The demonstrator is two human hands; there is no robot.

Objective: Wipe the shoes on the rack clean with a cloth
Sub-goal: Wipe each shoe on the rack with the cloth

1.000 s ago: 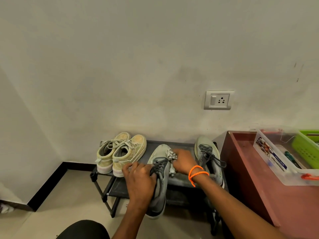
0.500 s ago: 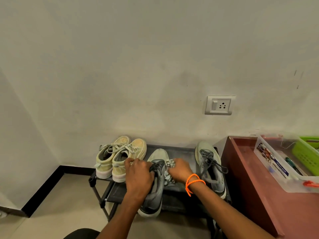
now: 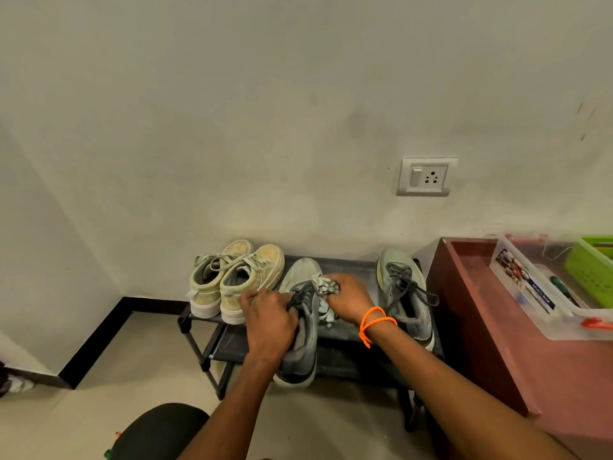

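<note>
I see a grey shoe [image 3: 300, 330] with a pale toe, a white cloth [image 3: 326, 300] mottled dark, a yellow-green pair [image 3: 232, 280], a black rack [image 3: 351, 333], an orange wristband [image 3: 374, 323], a maroon cabinet [image 3: 530, 360] and a green basket [image 3: 593, 270].

Two pale yellow-green lace-up sneakers [image 3: 232, 280] and two grey mesh running shoes [image 3: 300, 327] sit at one black plastic rack [image 3: 199, 340]; one patterned grey cloth [image 3: 325, 293]; two hands; one orange cord bracelet [image 3: 374, 323].

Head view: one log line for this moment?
left hand: holds grey shoe | right hand: cloth on shoe | phase: wiping
</note>
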